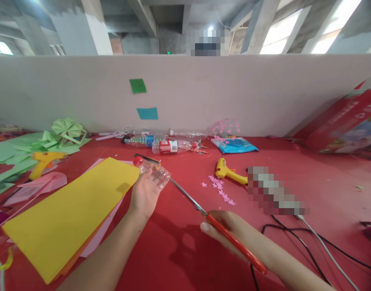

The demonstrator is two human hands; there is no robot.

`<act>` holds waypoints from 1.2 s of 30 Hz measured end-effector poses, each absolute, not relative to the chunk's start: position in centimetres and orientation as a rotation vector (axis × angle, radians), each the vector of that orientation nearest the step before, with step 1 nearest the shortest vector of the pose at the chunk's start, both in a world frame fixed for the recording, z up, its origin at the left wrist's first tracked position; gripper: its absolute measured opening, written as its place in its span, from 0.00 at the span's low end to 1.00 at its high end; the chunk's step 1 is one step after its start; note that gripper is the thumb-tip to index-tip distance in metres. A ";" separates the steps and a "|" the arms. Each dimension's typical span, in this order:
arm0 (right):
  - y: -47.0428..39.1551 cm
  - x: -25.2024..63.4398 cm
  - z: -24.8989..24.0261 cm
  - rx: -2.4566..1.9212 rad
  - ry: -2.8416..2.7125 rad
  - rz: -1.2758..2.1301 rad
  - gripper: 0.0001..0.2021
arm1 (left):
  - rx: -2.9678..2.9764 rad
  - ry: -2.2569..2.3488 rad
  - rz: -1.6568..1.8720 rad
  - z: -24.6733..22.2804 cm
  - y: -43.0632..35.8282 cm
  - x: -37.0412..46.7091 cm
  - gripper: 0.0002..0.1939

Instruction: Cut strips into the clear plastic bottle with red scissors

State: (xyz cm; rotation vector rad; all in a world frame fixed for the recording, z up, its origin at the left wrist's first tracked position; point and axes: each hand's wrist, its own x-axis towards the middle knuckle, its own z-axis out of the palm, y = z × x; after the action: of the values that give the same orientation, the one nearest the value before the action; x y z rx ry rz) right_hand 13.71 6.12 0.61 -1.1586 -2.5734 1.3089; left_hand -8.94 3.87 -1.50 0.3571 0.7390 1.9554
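Observation:
My left hand (pixel 145 194) is closed around a clear plastic bottle piece (pixel 158 176) with a red cap at its far left end. The piece's cut rim faces right, toward the scissors. In my right hand (pixel 230 226) are scissors (pixel 189 197) with long metal blades and red handles. Their tips reach the rim of the bottle piece; I cannot tell whether they touch it. The blades look closed or nearly so. Just behind the bottle piece lies a black-and-orange tool (pixel 147 158), partly hidden.
Yellow paper sheets (pixel 79 210) lie at left, beside green paper (pixel 24 153) and a yellow glue gun (pixel 44 161). Several bottles (pixel 168 146) line the white partition (pixel 185 93). Pink stars (pixel 217 184), another glue gun (pixel 230 173), a blue packet (pixel 236 145) and cables (pixel 309 238) are at right.

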 end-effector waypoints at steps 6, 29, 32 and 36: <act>6.0 13.7 0.4 -1.147 -2.569 1.334 0.25 | 0.393 0.748 1.929 -1.4 3.8 -8.6 0.07; 6.0 13.3 0.8 -1.176 -2.499 1.454 0.24 | 0.310 0.880 1.864 -1.8 3.8 -8.1 0.09; 5.9 13.3 1.0 -1.168 -2.494 1.468 0.23 | 0.352 0.921 1.869 -2.0 4.0 -8.1 0.10; 5.8 13.4 1.1 -1.196 -2.471 1.476 0.24 | 0.385 0.996 1.846 -2.3 4.2 -8.0 0.11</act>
State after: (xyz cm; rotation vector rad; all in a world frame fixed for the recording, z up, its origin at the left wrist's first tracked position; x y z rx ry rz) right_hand 13.37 5.75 1.13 -1.1957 -2.4707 1.4763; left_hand -8.05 4.16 -2.28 0.3851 0.9965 1.8460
